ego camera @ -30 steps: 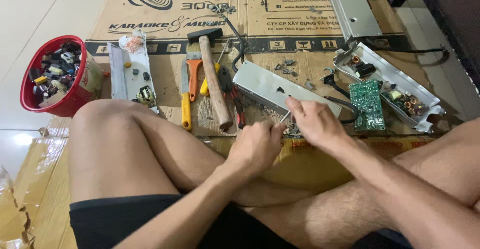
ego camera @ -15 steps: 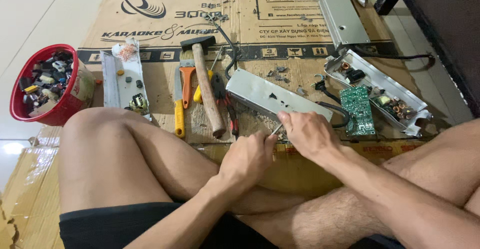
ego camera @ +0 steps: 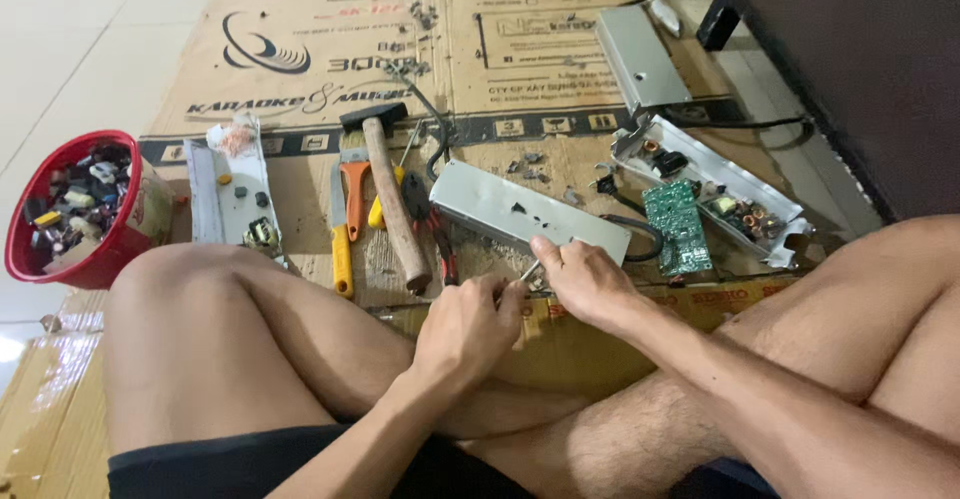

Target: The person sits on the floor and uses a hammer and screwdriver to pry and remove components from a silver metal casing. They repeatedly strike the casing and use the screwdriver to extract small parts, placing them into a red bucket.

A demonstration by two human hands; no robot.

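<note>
I sit cross-legged on the floor with flattened cardboard (ego camera: 300, 79) spread in front of me. Both my hands meet at its near edge, over the near end of a long grey metal casing (ego camera: 520, 214) that lies slantwise across the middle. My left hand (ego camera: 468, 324) is curled into a loose fist with the fingers pinched narrow on something small and thin; I cannot tell what it is. My right hand (ego camera: 585, 281) presses thumb and fingertips against the casing's near corner, holding it down, and a thin metal bit shows between the two hands.

Compared with a second ago the hands have barely shifted: they were already together at that same corner, and the casing lies in the same place. What changed is mostly my head, which has tipped so the cardboard's far edge now shows more. So I judge the fiddly work at this corner is still going on, not finished.

Left of the casing lie pliers (ego camera: 432, 229) with red grips, a hammer (ego camera: 392, 199), and an orange-handled tool (ego camera: 342, 224). Further left sits another metal strip (ego camera: 228, 194), and at the left edge a red bowl (ego camera: 70, 209) of small parts. To the right, a green circuit board (ego camera: 678, 227) leans beside an opened casing (ego camera: 720, 194).
</note>
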